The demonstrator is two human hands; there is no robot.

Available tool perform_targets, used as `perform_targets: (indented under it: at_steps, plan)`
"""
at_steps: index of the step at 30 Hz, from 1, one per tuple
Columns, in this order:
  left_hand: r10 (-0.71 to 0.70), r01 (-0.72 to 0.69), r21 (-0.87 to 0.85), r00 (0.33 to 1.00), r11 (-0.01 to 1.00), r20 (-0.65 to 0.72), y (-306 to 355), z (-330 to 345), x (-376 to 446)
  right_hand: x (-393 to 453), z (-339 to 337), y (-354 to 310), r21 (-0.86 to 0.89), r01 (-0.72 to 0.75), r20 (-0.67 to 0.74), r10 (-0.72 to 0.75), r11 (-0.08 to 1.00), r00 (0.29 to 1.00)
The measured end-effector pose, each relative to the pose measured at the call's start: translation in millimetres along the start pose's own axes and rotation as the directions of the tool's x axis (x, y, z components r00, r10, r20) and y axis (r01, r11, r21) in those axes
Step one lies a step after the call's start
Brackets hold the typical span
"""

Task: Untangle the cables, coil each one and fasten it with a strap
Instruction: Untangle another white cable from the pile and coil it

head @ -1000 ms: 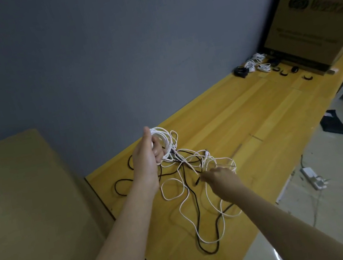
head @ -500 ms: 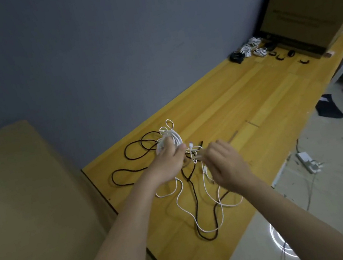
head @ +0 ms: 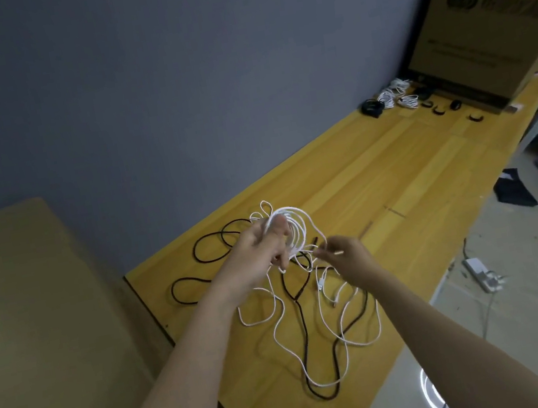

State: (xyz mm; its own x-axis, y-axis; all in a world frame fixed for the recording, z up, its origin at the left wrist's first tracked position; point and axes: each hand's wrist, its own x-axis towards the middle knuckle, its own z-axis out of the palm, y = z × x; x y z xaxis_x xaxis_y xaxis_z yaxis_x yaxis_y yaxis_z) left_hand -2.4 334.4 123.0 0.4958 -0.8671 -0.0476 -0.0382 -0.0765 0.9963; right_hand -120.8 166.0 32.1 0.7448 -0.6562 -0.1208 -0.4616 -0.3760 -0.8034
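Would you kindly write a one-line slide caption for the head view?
Left hand holds a white cable coil while the right hand pinches a strand above tangled black cable on the wooden table.

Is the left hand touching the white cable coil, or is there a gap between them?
Touching. In the head view the left hand grips the white cable coil: its fingers curl round the bundled loops, with no gap between them.

Cardboard box [head: 493, 16] upright at far bench end; power strip [head: 481, 274] on floor, right.
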Motion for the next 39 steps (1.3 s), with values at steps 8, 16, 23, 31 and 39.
perform_targets:
  at_steps: [8,16,23,31,39]
  plan:
    - [-0.035,-0.004,-0.143,0.963,0.990,-0.266,-1.6,-0.5,6.1,39.2,-30.2,-47.9,0.109,0.029,-0.406,0.018,0.994,0.914]
    - [-0.041,0.012,-0.093,0.948,0.996,-0.316,-8.5,-4.7,10.6,38.9,-54.7,-56.5,-0.100,0.046,-0.321,-0.076,0.994,0.944]
    - [0.025,-0.015,0.039,0.963,0.999,-0.269,-8.9,1.2,8.8,34.9,-81.0,-93.8,0.203,0.469,-0.775,-0.151,0.859,0.613]
    - [-0.076,0.026,-0.166,0.950,0.986,-0.303,-3.3,-0.4,10.5,8.2,-14.9,-9.2,-0.142,-0.036,-0.190,0.009,0.989,0.982]
    - [-0.209,0.059,-0.479,0.941,0.876,-0.266,6.1,-6.4,10.2,-27.7,12.3,2.4,0.121,-0.001,-0.154,0.019,0.993,0.988]
